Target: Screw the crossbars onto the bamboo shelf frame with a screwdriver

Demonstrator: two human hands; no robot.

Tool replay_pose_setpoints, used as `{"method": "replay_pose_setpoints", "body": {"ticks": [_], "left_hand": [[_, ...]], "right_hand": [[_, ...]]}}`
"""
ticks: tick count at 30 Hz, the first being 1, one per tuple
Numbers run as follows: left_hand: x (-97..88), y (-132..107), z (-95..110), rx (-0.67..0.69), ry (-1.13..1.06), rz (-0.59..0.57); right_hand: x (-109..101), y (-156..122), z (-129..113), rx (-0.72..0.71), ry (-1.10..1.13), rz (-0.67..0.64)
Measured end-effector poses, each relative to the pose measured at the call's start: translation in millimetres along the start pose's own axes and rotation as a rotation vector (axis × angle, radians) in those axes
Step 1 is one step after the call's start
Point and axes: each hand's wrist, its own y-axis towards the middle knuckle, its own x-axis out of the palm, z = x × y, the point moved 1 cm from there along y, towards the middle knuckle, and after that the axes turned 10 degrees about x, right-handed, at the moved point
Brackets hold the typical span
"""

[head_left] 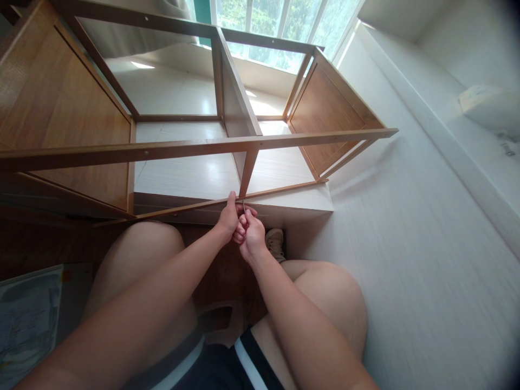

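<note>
A brown wooden cabinet frame (195,145) with side panels and a middle divider stands before me. My left hand (228,219) is closed at its lower front rail (182,208), with the thumb up against the wood just left of the divider's front post (248,173). Close beside it, my right hand (252,234) is closed in a pinch around a thin metal rod (244,206) that points up at the underside of the rail near that post. The fingers of both hands overlap, so the rod's lower end is hidden.
The frame rests on a pale ledge (187,176) below a barred window (268,21). A light wall (406,233) runs along the right. My bent knees flank the hands, above a low stool (238,319). A plastic-covered package (28,319) lies at lower left.
</note>
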Motion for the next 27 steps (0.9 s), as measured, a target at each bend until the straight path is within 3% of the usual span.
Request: {"method": "replay_pose_setpoints", "body": {"ticks": [27], "left_hand": [[-1.2,-0.9,3.1,0.021,0.035,0.024]], "right_hand": [[1.1,-1.2,-4.7,0.062,-0.005,-0.017]]}}
